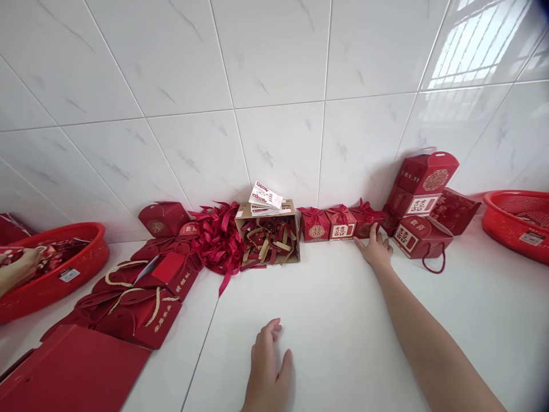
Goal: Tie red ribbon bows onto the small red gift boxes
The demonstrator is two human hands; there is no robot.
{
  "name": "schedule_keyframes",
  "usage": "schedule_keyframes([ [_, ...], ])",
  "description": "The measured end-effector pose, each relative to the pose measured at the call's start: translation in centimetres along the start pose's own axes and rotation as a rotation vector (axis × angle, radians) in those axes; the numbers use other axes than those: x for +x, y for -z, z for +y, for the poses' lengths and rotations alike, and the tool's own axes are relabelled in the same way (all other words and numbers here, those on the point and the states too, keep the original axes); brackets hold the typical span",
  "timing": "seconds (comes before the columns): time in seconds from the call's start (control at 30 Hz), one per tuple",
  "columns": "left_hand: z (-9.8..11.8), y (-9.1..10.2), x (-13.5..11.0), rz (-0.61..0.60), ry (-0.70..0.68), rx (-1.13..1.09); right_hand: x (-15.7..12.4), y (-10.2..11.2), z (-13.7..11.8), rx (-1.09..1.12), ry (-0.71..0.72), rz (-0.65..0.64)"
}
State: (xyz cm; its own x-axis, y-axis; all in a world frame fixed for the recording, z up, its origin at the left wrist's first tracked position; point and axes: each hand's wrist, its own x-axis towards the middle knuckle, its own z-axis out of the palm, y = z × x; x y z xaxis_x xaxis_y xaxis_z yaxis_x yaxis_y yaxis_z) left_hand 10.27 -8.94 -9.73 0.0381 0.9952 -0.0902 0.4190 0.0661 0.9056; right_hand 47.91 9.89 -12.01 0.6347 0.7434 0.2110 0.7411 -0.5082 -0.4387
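Note:
My right hand [376, 249] reaches far forward across the white tiled floor, fingers spread, fingertips touching the rightmost of three small red gift boxes [365, 220] with ribbon bows lined along the wall. The other two small boxes [328, 224] stand to its left. My left hand [268, 369] rests flat and open on the floor near me, holding nothing.
A cardboard box [269, 237] of red and gold ribbons with cards on top sits beside a heap of red ribbons [218, 237]. Flat red paper bags [137, 297] lie at left. Stacked larger red boxes [420, 200] stand right. Red baskets [517, 223] [55, 269] flank both sides; another person's hand [15, 272] is at the left one.

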Motion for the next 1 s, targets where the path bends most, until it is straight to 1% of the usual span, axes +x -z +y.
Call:
schedule_keyframes([
  [0.07,0.3,0.2,0.0,-0.042,0.009,0.004,-0.1,0.2,-0.1,-0.014,0.000,0.007],
  [0.17,0.9,0.4,-0.3,-0.040,0.015,0.020,-0.7,0.6,-0.3,-0.032,0.007,0.023],
  [0.3,1.1,0.6,-0.6,-0.049,-0.033,0.051,-2.6,1.5,-0.2,-0.046,0.026,-0.004],
  [0.5,0.3,0.8,-0.8,-0.022,-0.154,0.101,-7.4,2.3,0.4,-0.105,0.041,-0.145],
  [0.6,0.2,0.8,-0.8,-0.007,-0.221,0.114,-10.1,2.9,0.6,-0.143,0.034,-0.185],
  [0.7,0.4,0.9,-0.8,0.005,-0.257,0.101,-12.7,3.8,0.8,-0.177,0.021,-0.210],
  [0.77,0.9,1.7,-1.0,0.026,-0.295,0.093,-14.5,4.5,0.9,-0.196,0.012,-0.216],
  [0.8,1.1,2.6,-1.3,0.037,-0.322,0.088,-15.4,4.8,1.0,-0.204,0.010,-0.218],
  [0.83,1.5,3.8,-1.7,0.071,-0.366,0.089,-16.4,5.1,1.2,-0.211,0.011,-0.221],
  [0.9,1.9,7.3,-2.8,0.237,-0.470,0.115,-18.2,5.6,1.5,-0.224,0.024,-0.232],
  [0.93,2.0,9.5,-3.5,0.444,-0.552,0.164,-19.1,5.9,1.7,-0.230,0.035,-0.238],
  [0.97,1.9,11.9,-4.1,0.688,-0.574,0.222,-19.9,6.1,1.9,-0.237,0.047,-0.245],
  [1.0,1.7,14.3,-4.7,0.913,-0.501,0.268,-20.6,6.2,2.1,-0.243,0.060,-0.251],
])
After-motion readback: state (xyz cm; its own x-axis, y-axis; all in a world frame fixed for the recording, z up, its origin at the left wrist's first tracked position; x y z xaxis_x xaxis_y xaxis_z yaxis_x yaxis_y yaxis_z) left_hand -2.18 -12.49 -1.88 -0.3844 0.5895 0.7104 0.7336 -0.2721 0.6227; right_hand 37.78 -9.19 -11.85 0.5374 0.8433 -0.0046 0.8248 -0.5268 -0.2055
